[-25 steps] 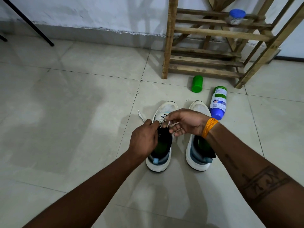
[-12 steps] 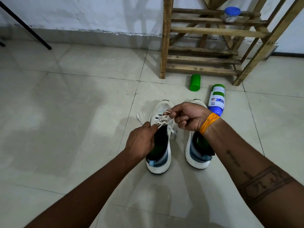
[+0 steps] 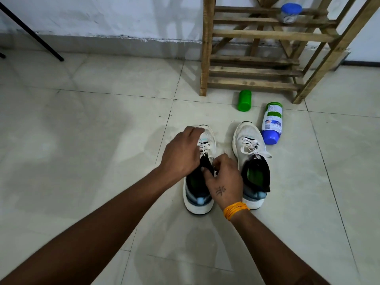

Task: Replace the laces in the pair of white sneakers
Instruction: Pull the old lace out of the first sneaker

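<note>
On the tiled floor (image 3: 92, 124) two white sneakers stand side by side, toes toward the wall. Left hand (image 3: 181, 153) covers the left sneaker (image 3: 209, 138) over its white lace (image 3: 202, 146), fingers curled, though I cannot tell what its grip holds. Right hand (image 3: 225, 179) sits at that shoe's black tongue (image 3: 205, 162), grip pinched near the lace end. Right sneaker (image 3: 246, 132) lies untouched, laced. Nearby lie a blue bottle (image 3: 271, 122) and green cap (image 3: 244, 100), before a wooden rack (image 3: 257, 68)
</note>
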